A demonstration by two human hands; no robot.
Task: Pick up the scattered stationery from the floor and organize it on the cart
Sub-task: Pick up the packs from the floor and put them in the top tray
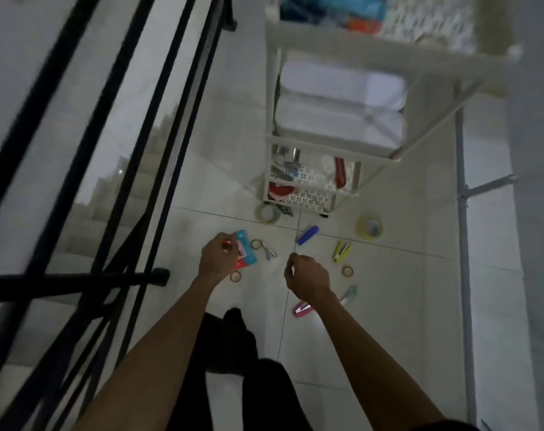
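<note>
Stationery lies scattered on the white tiled floor in front of a white tiered cart (pixel 314 140). My left hand (pixel 216 256) hovers over teal and pink cards (pixel 247 251), pinching a small red item (pixel 225 243). My right hand (pixel 308 275) hangs over the floor with its fingers curled and nothing visible in them. Around them lie two large tape rolls (pixel 267 213) (pixel 370 228), a blue stapler-like item (pixel 308 234), a yellow-green stapler (pixel 342 251), a pink stapler (pixel 302 307), metal clips (pixel 269 251) and small tape rings (pixel 347 271).
A black stair railing (pixel 109 181) with steps behind it runs along the left. A grey metal pole (pixel 465 244) stands at the right. The cart's lower shelves hold folded white cloth (pixel 342 104) and some red items (pixel 340 171). My dark-trousered legs (pixel 242 353) are below.
</note>
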